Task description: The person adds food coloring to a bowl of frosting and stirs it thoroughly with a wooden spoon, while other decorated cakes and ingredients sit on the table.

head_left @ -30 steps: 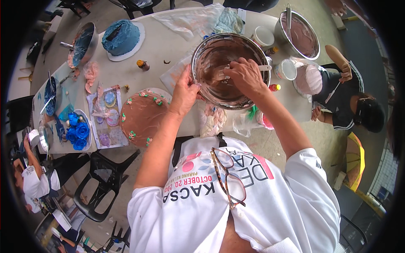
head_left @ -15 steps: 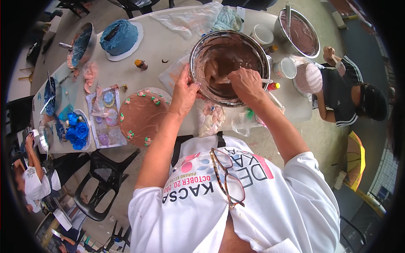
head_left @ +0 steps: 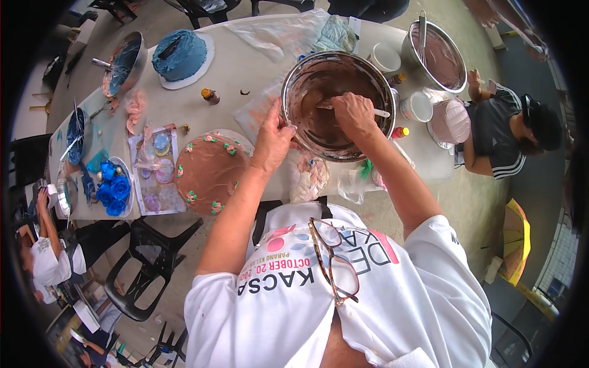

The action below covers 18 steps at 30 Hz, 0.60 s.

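A steel mixing bowl of brown frosting is tipped a little toward me over the table. My left hand grips its left rim, thumb at the edge and fingers along the outside. Inside the bowl, my right hand is closed around a spatula; the white handle end sticks out to the right and the blade is in the frosting. Brown smears coat the bowl's inner wall. Left of my left forearm sits a round brown-frosted cake with small pink and green flowers.
A blue-frosted cake stands at the far left, beside a bowl with a whisk. Blue roses lie at the left edge. Another whisk bowl and plastic tubs stand right. A person is beyond the right edge.
My right hand has shifted slightly up and left in the bowl, moving the spatula through the frosting. The bowl sits slightly lower in view; my left hand keeps its hold.
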Each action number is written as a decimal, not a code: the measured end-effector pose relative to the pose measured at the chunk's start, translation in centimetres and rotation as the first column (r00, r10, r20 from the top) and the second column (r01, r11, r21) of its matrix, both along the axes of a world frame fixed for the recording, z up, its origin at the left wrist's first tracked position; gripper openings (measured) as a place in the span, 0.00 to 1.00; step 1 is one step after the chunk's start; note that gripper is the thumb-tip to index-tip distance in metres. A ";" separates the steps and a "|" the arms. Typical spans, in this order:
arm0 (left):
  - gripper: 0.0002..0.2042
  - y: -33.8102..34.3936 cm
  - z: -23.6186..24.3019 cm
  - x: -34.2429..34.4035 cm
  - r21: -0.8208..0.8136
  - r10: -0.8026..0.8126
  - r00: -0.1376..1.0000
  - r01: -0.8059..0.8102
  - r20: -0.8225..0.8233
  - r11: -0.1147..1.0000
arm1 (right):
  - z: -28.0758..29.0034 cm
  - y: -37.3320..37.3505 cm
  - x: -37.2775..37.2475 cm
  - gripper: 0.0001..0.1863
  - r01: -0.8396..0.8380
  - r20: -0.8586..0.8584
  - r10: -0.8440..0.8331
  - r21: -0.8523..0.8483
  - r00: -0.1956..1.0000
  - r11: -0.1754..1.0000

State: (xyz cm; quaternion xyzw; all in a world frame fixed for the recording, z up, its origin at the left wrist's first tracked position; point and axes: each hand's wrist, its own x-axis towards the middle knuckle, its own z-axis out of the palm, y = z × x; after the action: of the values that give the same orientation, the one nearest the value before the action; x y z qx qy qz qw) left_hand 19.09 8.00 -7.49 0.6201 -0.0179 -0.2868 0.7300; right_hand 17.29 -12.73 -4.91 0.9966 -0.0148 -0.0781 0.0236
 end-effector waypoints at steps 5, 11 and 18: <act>0.35 0.7 0.2 -0.3 -0.017 0.042 0.999 -0.042 -0.020 0.999 | 4.8 0.9 0.1 0.10 0.046 -0.019 -0.044 0.137 0.999 0.989; 0.35 0.2 0.9 -0.1 -0.066 -0.003 1.000 0.003 -0.012 0.998 | -0.8 -2.9 2.9 0.10 0.160 -0.032 -0.157 0.112 0.987 0.981; 0.35 0.6 1.2 0.9 -0.030 -0.041 0.999 0.041 -0.016 0.999 | -1.2 -0.5 2.8 0.09 -0.088 0.064 0.081 0.119 0.995 0.989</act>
State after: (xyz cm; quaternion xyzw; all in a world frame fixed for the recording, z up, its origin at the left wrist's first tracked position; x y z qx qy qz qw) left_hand 19.98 8.63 -6.26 0.6064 -0.0288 -0.3066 0.7331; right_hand 20.05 -13.25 -6.09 0.9977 0.0315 -0.0485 -0.0343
